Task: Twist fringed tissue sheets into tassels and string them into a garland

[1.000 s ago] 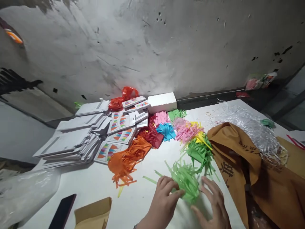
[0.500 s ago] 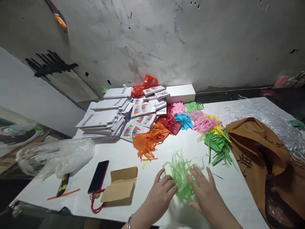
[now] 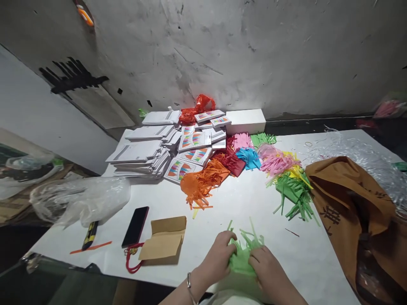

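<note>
A light green fringed paper tassel (image 3: 241,259) lies near the front edge of the white table, its cut strips pointing away from me. My left hand (image 3: 221,253) grips its left side with curled fingers. On the right side, my right hand (image 3: 264,263) closes round the paper, the thumb mostly hidden. Farther back are an orange fringed bundle (image 3: 203,180), dark red fringe (image 3: 227,163), blue fringe (image 3: 248,158), pink fringe (image 3: 275,160) and a darker green fringed bundle (image 3: 291,190).
Stacked white flat boxes (image 3: 136,151) and printed packs (image 3: 194,141) fill the back left. A phone (image 3: 135,227), folded brown card (image 3: 163,240), yellow-black cutter (image 3: 90,235) and plastic bag (image 3: 95,197) lie at left. A brown cloth bag (image 3: 340,186) drapes over the right side.
Both hands have gone from spread fingers to closed on the light green tassel. The tassel has come nearer to me, and its loose strips are gathered flatter. The view has shifted slightly.
</note>
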